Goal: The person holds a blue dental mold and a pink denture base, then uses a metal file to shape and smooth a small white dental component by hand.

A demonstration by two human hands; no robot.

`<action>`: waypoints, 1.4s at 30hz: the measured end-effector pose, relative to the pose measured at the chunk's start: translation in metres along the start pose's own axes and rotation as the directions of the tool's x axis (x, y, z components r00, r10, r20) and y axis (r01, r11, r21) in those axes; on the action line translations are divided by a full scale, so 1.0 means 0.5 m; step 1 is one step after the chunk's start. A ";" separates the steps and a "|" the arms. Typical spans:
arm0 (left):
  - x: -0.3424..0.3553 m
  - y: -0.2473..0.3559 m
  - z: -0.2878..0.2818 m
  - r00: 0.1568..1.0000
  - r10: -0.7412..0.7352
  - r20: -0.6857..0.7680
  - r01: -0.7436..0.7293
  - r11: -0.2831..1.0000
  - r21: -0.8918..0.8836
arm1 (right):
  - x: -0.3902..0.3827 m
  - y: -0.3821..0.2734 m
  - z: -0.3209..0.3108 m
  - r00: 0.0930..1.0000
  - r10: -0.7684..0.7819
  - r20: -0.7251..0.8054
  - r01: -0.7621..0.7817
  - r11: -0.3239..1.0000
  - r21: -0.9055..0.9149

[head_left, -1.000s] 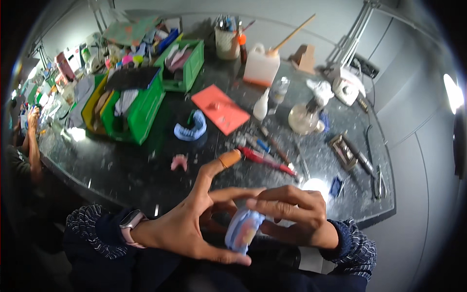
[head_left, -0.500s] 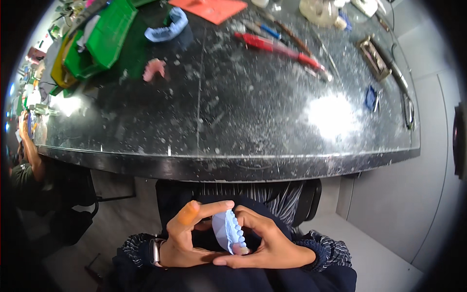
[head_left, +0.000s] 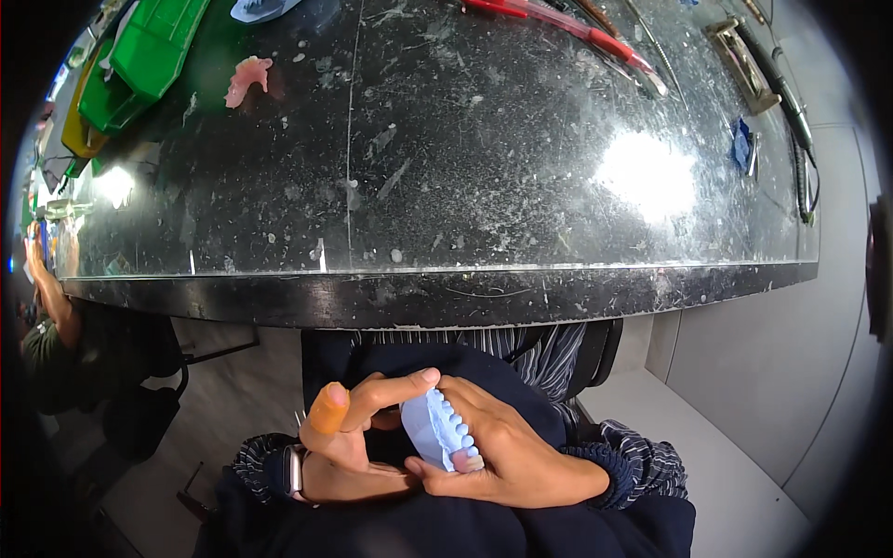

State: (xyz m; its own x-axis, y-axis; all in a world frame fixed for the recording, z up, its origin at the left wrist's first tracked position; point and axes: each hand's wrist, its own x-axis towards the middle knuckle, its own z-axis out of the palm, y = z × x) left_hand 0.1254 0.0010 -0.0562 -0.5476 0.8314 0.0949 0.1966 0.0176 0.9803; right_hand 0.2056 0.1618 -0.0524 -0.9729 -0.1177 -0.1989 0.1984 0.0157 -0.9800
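Observation:
A pale blue dental cast (head_left: 437,431) with a row of teeth sits in my lap, below the table's edge. My right hand (head_left: 516,451) cups it from the right, thumb under its lower end. My left hand (head_left: 358,432) grips it from the left, one finger laid over its top. An orange cap covers one left fingertip (head_left: 328,409). A watch is on my left wrist (head_left: 293,470).
The dark speckled worktop (head_left: 446,186) fills the upper view, its front edge above my hands. On it lie a pink denture piece (head_left: 246,76), green trays (head_left: 139,56), a red-handled tool (head_left: 567,28) and a small blue item (head_left: 741,144). Another person's arm (head_left: 46,288) shows at far left.
My hands have dropped from over the worktop to my lap with the cast, and the view has tilted down. My fingers have shifted around the cast.

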 end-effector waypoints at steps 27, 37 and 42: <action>0.018 0.025 0.021 0.896 -0.308 0.321 0.139 0.879 0.456 | -0.035 0.000 -0.010 0.920 0.387 0.068 -0.376 0.817 0.437; 0.004 0.007 0.021 0.917 -0.220 0.333 0.094 0.930 0.355 | -0.035 0.001 0.000 0.969 0.249 -0.008 -0.246 0.960 0.131; 0.002 0.003 0.019 0.907 -0.226 0.355 0.102 0.936 0.337 | -0.037 0.003 0.002 0.972 0.237 -0.004 -0.234 0.963 0.133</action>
State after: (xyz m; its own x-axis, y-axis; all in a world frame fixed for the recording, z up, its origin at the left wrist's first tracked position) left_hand 0.1328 0.0071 -0.0562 -0.2522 0.9473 -0.1974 0.4023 0.2882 0.8690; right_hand 0.2240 0.1628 -0.0501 -0.8988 -0.1064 -0.4251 0.4345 -0.0891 -0.8963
